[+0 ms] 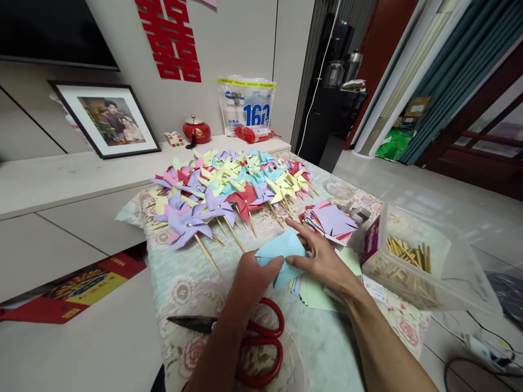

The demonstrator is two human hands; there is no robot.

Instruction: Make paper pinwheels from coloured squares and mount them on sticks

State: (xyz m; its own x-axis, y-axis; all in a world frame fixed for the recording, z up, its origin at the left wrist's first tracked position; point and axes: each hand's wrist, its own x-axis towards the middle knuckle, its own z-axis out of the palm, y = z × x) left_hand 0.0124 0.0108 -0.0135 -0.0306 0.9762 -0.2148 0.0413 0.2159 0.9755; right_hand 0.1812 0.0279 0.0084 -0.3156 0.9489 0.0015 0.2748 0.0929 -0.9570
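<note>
A light blue folded paper square [281, 251] is held between both of my hands above the table. My left hand [253, 277] pinches its near left edge. Fingers of my right hand [322, 258] press on its right side. Under my right hand lies a stack of pastel paper squares [312, 291]. Red-handled scissors [253, 337] lie on the floral tablecloth [183, 272] beneath my left forearm. Beyond my hands spreads a big pile of finished paper pinwheels on wooden sticks [229, 188].
A clear plastic box of wooden sticks [408, 256] stands at the right. A pile of cut coloured papers [330, 220] lies behind my right hand. A framed photo [106, 120], red jar [196, 130] and white bag [246, 106] sit on the low cabinet behind.
</note>
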